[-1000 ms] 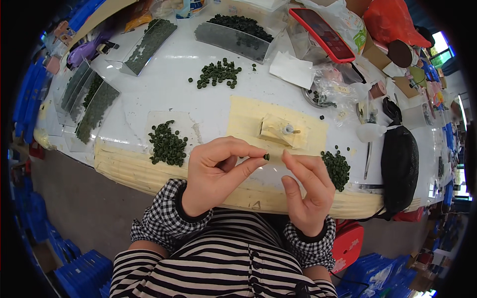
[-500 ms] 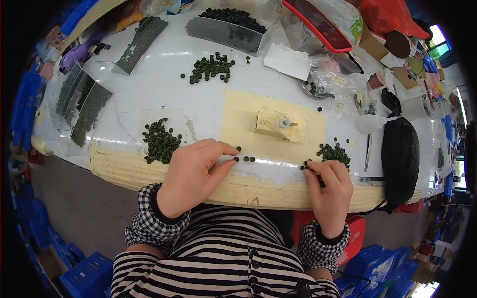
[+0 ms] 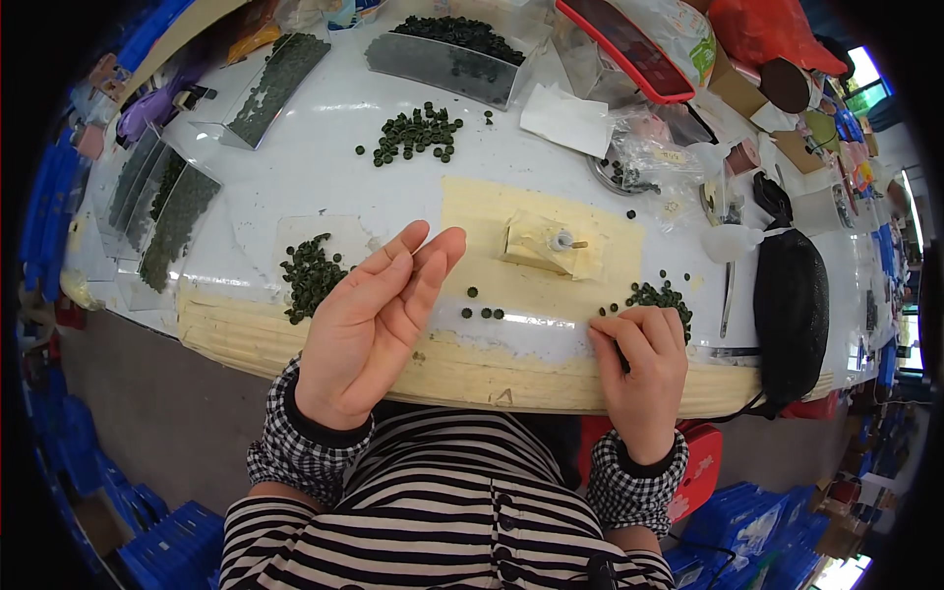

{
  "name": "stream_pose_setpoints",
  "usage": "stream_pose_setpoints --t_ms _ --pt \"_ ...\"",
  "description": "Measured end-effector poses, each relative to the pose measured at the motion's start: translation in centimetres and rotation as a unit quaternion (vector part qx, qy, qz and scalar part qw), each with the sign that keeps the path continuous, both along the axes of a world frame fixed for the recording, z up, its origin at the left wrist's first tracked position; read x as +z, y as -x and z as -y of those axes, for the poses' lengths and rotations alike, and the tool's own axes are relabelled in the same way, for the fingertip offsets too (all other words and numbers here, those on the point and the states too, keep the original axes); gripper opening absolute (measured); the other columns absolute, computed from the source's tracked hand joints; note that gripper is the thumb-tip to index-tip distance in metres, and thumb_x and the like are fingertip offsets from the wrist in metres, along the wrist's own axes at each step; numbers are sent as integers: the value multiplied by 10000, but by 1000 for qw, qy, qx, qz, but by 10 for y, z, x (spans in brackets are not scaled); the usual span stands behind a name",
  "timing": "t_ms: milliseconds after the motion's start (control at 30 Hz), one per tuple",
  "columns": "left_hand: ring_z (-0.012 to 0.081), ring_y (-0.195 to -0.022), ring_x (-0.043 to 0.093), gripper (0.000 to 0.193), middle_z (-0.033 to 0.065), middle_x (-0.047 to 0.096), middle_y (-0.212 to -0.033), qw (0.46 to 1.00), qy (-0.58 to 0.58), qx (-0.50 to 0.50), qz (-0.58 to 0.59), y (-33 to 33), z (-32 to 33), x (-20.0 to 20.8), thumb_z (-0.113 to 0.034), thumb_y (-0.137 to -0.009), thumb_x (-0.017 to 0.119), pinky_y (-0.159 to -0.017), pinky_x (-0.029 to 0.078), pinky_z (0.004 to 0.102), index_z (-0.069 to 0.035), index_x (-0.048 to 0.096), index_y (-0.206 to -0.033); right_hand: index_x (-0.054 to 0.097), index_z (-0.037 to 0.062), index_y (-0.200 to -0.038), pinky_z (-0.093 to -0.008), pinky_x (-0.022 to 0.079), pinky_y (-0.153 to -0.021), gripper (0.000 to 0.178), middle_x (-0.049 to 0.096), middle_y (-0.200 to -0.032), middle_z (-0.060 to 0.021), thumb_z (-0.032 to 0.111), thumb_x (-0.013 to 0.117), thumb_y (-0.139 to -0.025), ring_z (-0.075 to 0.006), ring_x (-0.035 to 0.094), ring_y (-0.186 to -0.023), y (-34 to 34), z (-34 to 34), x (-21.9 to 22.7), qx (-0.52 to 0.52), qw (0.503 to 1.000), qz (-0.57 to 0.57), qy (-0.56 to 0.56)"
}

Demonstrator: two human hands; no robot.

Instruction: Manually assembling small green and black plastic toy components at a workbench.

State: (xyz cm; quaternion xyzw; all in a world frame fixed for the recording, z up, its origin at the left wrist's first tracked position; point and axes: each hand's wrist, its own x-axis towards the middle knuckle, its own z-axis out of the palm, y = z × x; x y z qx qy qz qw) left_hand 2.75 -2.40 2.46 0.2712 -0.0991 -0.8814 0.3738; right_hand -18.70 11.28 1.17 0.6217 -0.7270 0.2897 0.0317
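My left hand (image 3: 366, 320) is raised above the table's front edge, palm turned up and fingers stretched out, with nothing visible in it. Just right of it, several small dark green round pieces (image 3: 486, 314) lie loose on the tabletop. My right hand (image 3: 644, 369) rests at the near side of a small pile of green pieces (image 3: 672, 299), its fingers curled and pressed together. Whatever the fingertips may pinch is hidden. Left of my left hand lies a bigger pile of the same pieces (image 3: 313, 277), partly covered by the hand.
A block wrapped in yellowish tape with an upright metal pin (image 3: 543, 246) stands mid-table. Behind it are another heap of green pieces (image 3: 418, 133) and a clear bin of them (image 3: 442, 69). A black pouch (image 3: 792, 315) lies at right, a red-cased phone (image 3: 629, 49) at the back.
My left hand has let go near the loose pieces, drawn back leftward, and turned palm up with fingers spread. My right hand has shifted slightly left, its fingers curling further.
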Motion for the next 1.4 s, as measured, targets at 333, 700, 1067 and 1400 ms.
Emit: stream_pose_setpoints --t_ms 333,700,1067,1400 --pt "62 -629 391 360 -33 431 -747 988 -22 -150 -33 11 -16 -6 -264 -1059 369 -573 349 170 -2 493 -1272 621 13 -840 -322 473 -582 169 628 -763 -86 -64 710 -718 -238 586 -664 -13 5 -2 14 991 107 80" --pt "59 -686 445 280 67 645 -1035 980 40 -194 3 14 -19 -9 -146 -1026 463 -615 403 173 -14 508 -1269 663 -2 -841 -293 491 -595 141 669 -771 -101 -66 736 -738 -231 635 -657 -20 3 1 -5 981 170 91" --pt "37 -609 371 332 39 638 -962 976 99 -195 11 17 -21 -14 -102 -989 534 -585 346 179 -13 541 -1309 698 -21 -920 -277 531 -681 179 703 -847 -132 -92 722 -756 -221 684 -755 -26 8 5 32 970 210 119" --pt "3 -604 390 189 75 679 -996 975 118 -184 -44 14 -20 -24 -58 -948 598 -519 313 161 -52 618 -1136 701 -24 -891 -271 528 -684 164 706 -829 -124 -73 745 -741 -202 682 -746 -33 9 5 59 940 318 112"
